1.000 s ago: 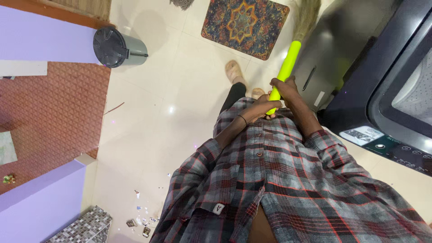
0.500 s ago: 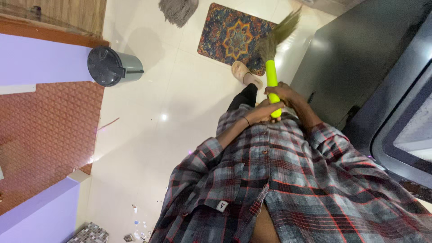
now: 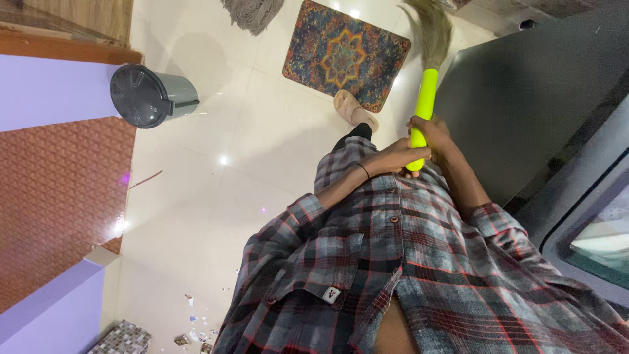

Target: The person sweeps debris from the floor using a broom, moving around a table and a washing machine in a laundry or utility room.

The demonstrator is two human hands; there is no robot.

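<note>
A broom with a neon yellow handle (image 3: 424, 98) and straw-coloured bristles (image 3: 429, 26) points away from me over the cream tiled floor (image 3: 262, 151). Both hands grip the handle's lower end in front of my plaid shirt. My right hand (image 3: 429, 131) sits higher on the handle. My left hand (image 3: 400, 157), with a thin band at the wrist, closes just below it. The bristles lie at the edge of a patterned mat (image 3: 344, 52). My foot in a beige slipper (image 3: 354, 111) stands beside the mat.
A grey lidded bin (image 3: 151, 95) stands at the left by a purple wall (image 3: 52, 92). A grey mop head (image 3: 252, 13) lies at the top. A dark appliance (image 3: 524, 98) fills the right side. Small scraps of litter (image 3: 193, 328) lie at the bottom left.
The broom has swung from leaning right to nearly upright in view, its bristles now beside the mat. Both hands have kept their grip. The view has shifted across the floor.
</note>
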